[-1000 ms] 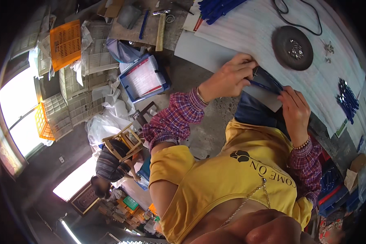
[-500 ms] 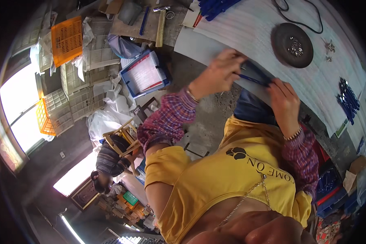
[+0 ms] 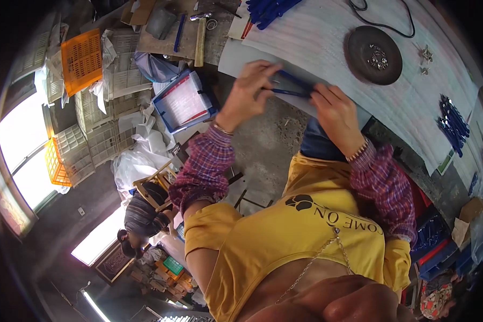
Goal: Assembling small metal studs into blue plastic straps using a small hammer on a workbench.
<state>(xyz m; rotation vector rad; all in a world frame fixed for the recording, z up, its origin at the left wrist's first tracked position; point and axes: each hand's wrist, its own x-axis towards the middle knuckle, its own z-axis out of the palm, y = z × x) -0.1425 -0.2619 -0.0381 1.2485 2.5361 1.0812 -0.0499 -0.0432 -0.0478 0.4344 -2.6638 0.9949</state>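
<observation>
My left hand [image 3: 247,94] and my right hand [image 3: 337,115] hold a dark blue tool with two long arms [image 3: 296,81] between them, over the near edge of the work table. Its arms spread apart toward my left fingers and meet inside my right hand, which hides that end. My left fingers are closed at the open end of the arms. A small pale bit shows between the arms there, too small to name. Beyond my right hand lies a dark round dish [image 3: 358,53] with small shiny metal parts [image 3: 378,58] in its middle.
More blue pieces lie in a heap [image 3: 271,12] at the far edge and in a bunch [image 3: 454,126] on the right. A hammer [image 3: 200,45] and a blue crate [image 3: 201,86] are to the left. Another person [image 3: 145,214] works at lower left.
Both hands and the blue tool have shifted left in the picture, as has the whole view slightly. The tool's arms are still spread, and both hands keep hold of it.
</observation>
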